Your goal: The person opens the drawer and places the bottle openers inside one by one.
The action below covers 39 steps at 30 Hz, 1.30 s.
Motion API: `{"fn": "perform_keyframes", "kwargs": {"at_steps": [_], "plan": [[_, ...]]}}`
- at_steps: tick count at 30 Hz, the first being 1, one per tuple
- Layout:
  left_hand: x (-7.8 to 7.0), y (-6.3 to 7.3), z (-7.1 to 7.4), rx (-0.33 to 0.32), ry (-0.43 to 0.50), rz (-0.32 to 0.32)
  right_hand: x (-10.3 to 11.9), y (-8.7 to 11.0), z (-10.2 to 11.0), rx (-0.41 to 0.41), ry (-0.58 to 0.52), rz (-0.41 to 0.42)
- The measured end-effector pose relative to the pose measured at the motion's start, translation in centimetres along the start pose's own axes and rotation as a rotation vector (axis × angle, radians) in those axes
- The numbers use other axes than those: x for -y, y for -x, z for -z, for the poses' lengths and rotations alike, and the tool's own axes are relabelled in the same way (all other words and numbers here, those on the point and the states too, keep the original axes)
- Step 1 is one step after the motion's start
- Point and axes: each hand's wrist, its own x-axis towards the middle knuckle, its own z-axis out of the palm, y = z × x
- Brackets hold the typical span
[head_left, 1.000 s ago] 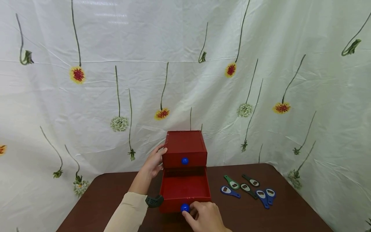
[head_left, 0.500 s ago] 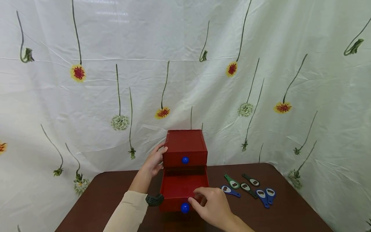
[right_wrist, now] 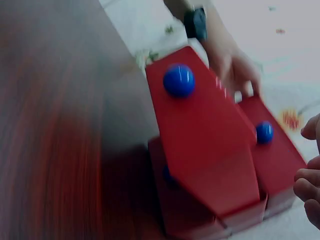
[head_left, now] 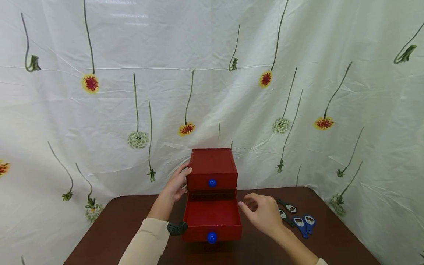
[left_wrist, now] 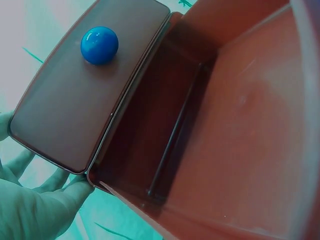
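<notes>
A red drawer cabinet (head_left: 213, 162) with blue round knobs stands at the middle of the table. Its second drawer (head_left: 212, 213) is pulled out, with bare red floor showing inside. Along the cabinet's left side rests my left hand (head_left: 175, 184), fingertips at the front corner of the top drawer (left_wrist: 60, 110). My right hand (head_left: 263, 213) hovers just right of the pulled-out drawer, fingers loosely bent, holding nothing. It covers part of a group of bottle openers. Dark green openers (head_left: 287, 207) and blue openers (head_left: 300, 225) show beyond it.
Below the pulled-out drawer, the right wrist view shows a lower drawer (right_wrist: 187, 205) with its own knob. The dark brown table (head_left: 132, 221) ends at a white flowered cloth (head_left: 159, 110) hanging behind.
My right hand has let go of the lower blue knob and moved up and right, past the drawer front, toward the bottle openers. The left hand stays on the cabinet.
</notes>
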Motion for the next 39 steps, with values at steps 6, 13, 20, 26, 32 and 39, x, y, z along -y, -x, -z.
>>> {"fn": "perform_keyframes", "kwargs": {"at_steps": [6,13,20,26,32,39], "plan": [[0.1,-0.1,0.1,-0.005,-0.009,0.004,-3.0,0.4,0.4,0.111,0.064,-0.120],[0.2,-0.1,0.2,0.004,0.006,0.008,-6.1,1.2,-0.1,0.221,0.104,-0.279],[0.2,0.0,0.2,-0.001,0.006,0.014,-8.3,2.2,-0.8,0.240,0.101,-0.317],[0.2,-0.1,0.1,0.001,0.013,0.016,-9.7,2.8,-1.7,0.263,0.102,-0.344],[0.1,-0.2,0.1,-0.002,0.022,0.021,-11.4,3.6,-2.4,0.328,0.080,-0.386],[-0.1,-0.3,0.1,0.000,0.020,0.025,-13.2,4.2,-3.1,0.438,0.065,-0.372]]}}
